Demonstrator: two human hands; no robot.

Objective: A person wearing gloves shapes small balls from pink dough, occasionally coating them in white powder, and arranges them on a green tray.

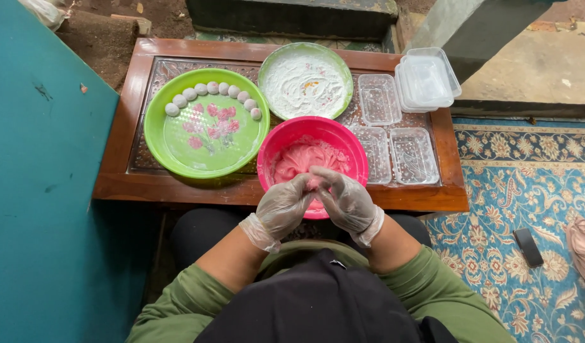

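Note:
My left hand (281, 206) and my right hand (346, 200), both in clear plastic gloves, meet over the near rim of a pink bowl (276, 141). Together their fingers pinch a small piece of pink dough (316, 185). More pink dough (302, 159) lies in the bowl. To the left, a green flowered tray (206, 149) carries several floured white balls (211, 88) in a curved row along its far edge. Behind the bowl stands a green plate of white flour (305, 81).
Everything sits on a low carved wooden table (118, 143). Clear plastic boxes (412, 154) and a stack of lids (427, 79) occupy its right side. A teal wall (38, 190) rises at left. A patterned blue rug (514, 190) with a dark phone (528, 247) lies at right.

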